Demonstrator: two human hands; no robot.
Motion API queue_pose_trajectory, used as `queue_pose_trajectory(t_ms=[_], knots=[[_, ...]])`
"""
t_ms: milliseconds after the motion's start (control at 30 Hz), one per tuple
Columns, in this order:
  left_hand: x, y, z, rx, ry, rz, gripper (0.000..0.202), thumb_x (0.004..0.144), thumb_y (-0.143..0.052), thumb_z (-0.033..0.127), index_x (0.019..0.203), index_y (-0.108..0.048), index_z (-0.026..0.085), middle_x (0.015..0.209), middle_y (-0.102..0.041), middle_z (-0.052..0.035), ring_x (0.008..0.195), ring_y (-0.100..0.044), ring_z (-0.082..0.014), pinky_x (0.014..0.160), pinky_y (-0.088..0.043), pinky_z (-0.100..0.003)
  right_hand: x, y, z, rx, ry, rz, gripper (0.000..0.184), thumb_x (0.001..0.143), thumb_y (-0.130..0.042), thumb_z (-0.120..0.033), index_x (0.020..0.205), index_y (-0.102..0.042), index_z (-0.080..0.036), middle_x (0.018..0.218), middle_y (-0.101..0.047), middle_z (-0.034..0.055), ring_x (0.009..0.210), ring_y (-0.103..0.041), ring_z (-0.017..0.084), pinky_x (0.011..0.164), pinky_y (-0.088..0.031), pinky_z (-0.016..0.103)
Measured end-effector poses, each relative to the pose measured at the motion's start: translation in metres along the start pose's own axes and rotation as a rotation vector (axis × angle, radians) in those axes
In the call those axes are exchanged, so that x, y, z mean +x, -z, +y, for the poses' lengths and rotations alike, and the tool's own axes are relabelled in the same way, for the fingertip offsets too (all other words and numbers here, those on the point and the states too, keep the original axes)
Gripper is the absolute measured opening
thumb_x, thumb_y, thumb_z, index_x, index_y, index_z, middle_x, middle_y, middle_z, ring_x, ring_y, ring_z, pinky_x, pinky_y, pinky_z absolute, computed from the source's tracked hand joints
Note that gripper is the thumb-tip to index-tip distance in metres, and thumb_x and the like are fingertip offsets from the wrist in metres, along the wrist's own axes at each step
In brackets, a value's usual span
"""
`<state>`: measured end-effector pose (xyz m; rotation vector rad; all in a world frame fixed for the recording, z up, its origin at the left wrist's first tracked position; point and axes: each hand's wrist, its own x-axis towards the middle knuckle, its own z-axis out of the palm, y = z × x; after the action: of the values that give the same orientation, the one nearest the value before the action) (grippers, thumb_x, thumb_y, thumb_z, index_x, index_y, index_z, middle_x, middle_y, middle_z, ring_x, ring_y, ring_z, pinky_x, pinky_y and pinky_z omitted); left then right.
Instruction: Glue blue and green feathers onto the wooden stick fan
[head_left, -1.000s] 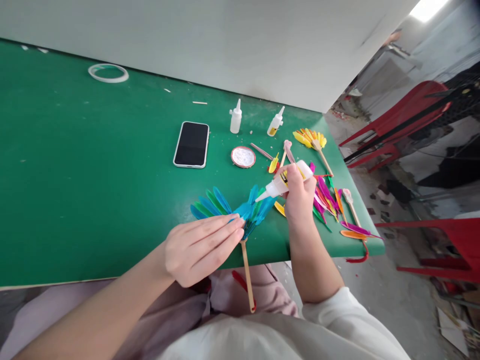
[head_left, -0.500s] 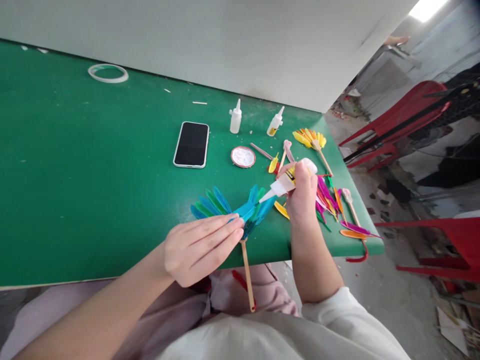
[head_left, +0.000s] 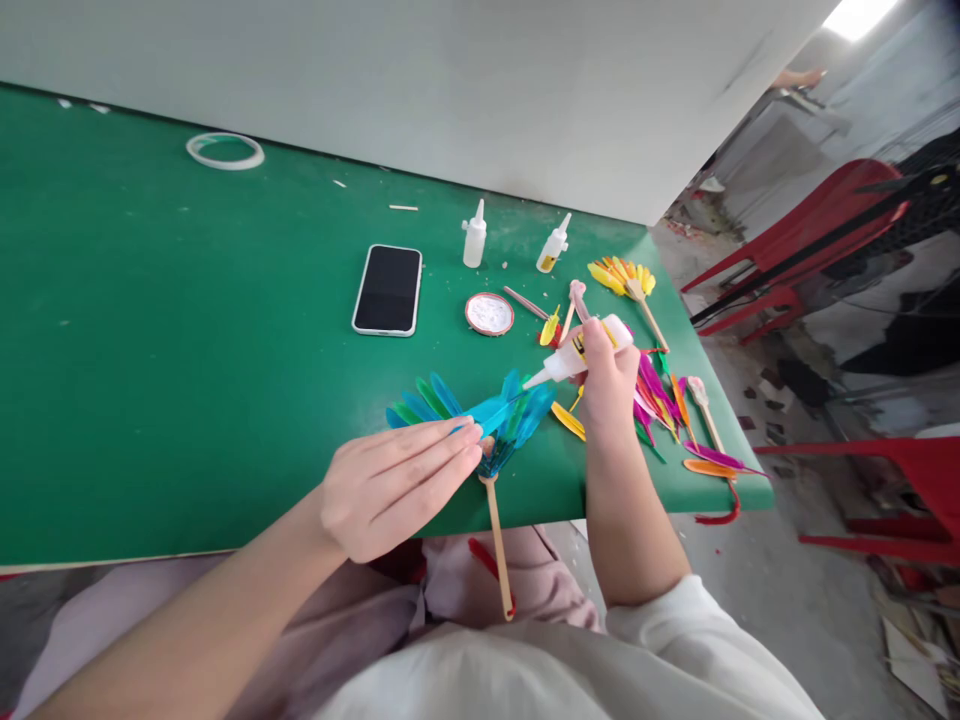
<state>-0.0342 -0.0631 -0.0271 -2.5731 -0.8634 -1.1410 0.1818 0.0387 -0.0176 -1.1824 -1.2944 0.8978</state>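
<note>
I have the left hand (head_left: 401, 485) pinching a blue feather (head_left: 493, 410), fingers straight and close together. Right hand (head_left: 609, 385) grips a glue bottle (head_left: 566, 362), tilted, nozzle down at the feather; I can't tell if the tip touches. Feather sits over the blue-green fan (head_left: 529, 420), which lies at the near edge of the bench (head_left: 187, 350), handle sticking out past it.

Right of the right hand I see loose feathers (head_left: 654, 390), mixed colours, with a yellow fan (head_left: 637, 287) beyond them. Past the hands: round dish (head_left: 490, 314), red rim, white inside; phone (head_left: 388, 290) left of it, screen dark. Farther back, two upright bottles, one plain (head_left: 475, 240), one labelled (head_left: 553, 247). Far left, white ring (head_left: 251, 158) near the wall (head_left: 375, 80). Off the bench, right side: red chairs (head_left: 810, 215).
</note>
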Motion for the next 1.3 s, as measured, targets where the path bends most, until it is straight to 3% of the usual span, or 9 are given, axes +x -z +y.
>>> queue_pose_trajectory(t_ms=[133,200,333,500,667,833,967,1167,1300], knots=[[0.001,-0.001,0.000,0.028,-0.041,0.012,0.040,0.081,-0.053,0.006,0.119,-0.049,0.017,0.107,-0.065,-0.0016,0.099,-0.061,-0.0131,0.090,-0.051,-0.023,0.002,0.001,0.002,0.031,0.001,0.137,0.044,0.077,-0.043,-0.058,0.057,-0.052,-0.020,0.044,-0.039,-0.0044,0.036,-0.036,0.007,0.034,-0.024,0.022],[0.002,-0.001,0.001,0.057,-0.067,0.009,0.036,0.080,-0.054,0.006,0.115,-0.051,0.014,0.102,-0.067,-0.0032,0.101,-0.060,-0.0133,0.091,-0.050,-0.023,-0.001,-0.001,0.001,0.081,0.032,0.116,0.047,0.079,-0.037,-0.059,0.057,-0.051,-0.020,0.044,-0.038,-0.0041,0.035,-0.033,0.006,0.032,-0.022,0.022],[0.005,0.000,0.004,0.071,-0.080,-0.040,0.028,0.081,-0.051,0.007,0.108,-0.055,0.013,0.101,-0.067,-0.0051,0.105,-0.057,-0.0145,0.093,-0.049,-0.025,-0.007,-0.008,-0.002,0.085,0.077,0.027,0.043,0.073,-0.049,-0.059,0.055,-0.053,-0.020,0.043,-0.039,-0.0044,0.035,-0.033,0.007,0.033,-0.023,0.023],[0.002,-0.002,0.004,0.031,-0.060,-0.068,0.036,0.082,-0.050,0.009,0.117,-0.050,0.018,0.108,-0.065,-0.0031,0.108,-0.056,-0.0142,0.093,-0.048,-0.025,-0.009,-0.007,-0.003,0.050,0.039,0.099,0.042,0.073,-0.050,-0.059,0.056,-0.052,-0.021,0.044,-0.041,-0.0045,0.036,-0.034,0.007,0.034,-0.025,0.023],[0.002,-0.002,0.004,0.029,-0.067,-0.083,0.034,0.082,-0.050,0.010,0.115,-0.051,0.018,0.108,-0.065,-0.0031,0.109,-0.054,-0.0145,0.094,-0.048,-0.026,-0.011,-0.005,-0.006,0.030,0.042,-0.044,0.040,0.071,-0.055,-0.057,0.056,-0.054,-0.019,0.045,-0.044,-0.0039,0.038,-0.037,0.007,0.038,-0.030,0.024],[0.003,-0.002,0.005,0.089,-0.119,-0.067,0.021,0.082,-0.049,0.009,0.101,-0.058,0.014,0.102,-0.067,-0.0049,0.108,-0.056,-0.0154,0.091,-0.050,-0.027,-0.008,-0.006,-0.005,0.080,0.019,0.025,0.041,0.071,-0.054,-0.056,0.053,-0.050,-0.020,0.043,-0.039,-0.0048,0.037,-0.035,0.007,0.035,-0.026,0.023],[0.001,-0.002,0.005,0.086,-0.113,-0.095,0.022,0.082,-0.050,0.009,0.103,-0.057,0.013,0.106,-0.066,-0.0056,0.111,-0.053,-0.0158,0.094,-0.049,-0.028,-0.007,-0.008,-0.004,0.083,0.029,0.086,0.042,0.072,-0.052,-0.058,0.053,-0.049,-0.020,0.043,-0.039,-0.0045,0.036,-0.035,0.007,0.034,-0.025,0.023],[0.000,-0.003,0.005,0.039,-0.112,-0.076,0.025,0.079,-0.053,0.006,0.103,-0.057,0.008,0.106,-0.065,-0.0100,0.114,-0.051,-0.0180,0.098,-0.045,-0.028,-0.009,-0.004,-0.007,0.046,-0.013,-0.035,0.042,0.072,-0.052,-0.058,0.055,-0.050,-0.020,0.046,-0.042,-0.0039,0.039,-0.039,0.008,0.036,-0.029,0.023],[0.000,-0.003,0.005,0.004,-0.086,-0.074,0.029,0.079,-0.053,0.006,0.107,-0.056,0.012,0.107,-0.065,-0.0068,0.114,-0.051,-0.0167,0.098,-0.045,-0.027,-0.007,-0.003,-0.005,-0.008,-0.018,-0.008,0.042,0.071,-0.053,-0.058,0.055,-0.049,-0.020,0.048,-0.044,-0.0033,0.043,-0.043,0.008,0.039,-0.031,0.023]])
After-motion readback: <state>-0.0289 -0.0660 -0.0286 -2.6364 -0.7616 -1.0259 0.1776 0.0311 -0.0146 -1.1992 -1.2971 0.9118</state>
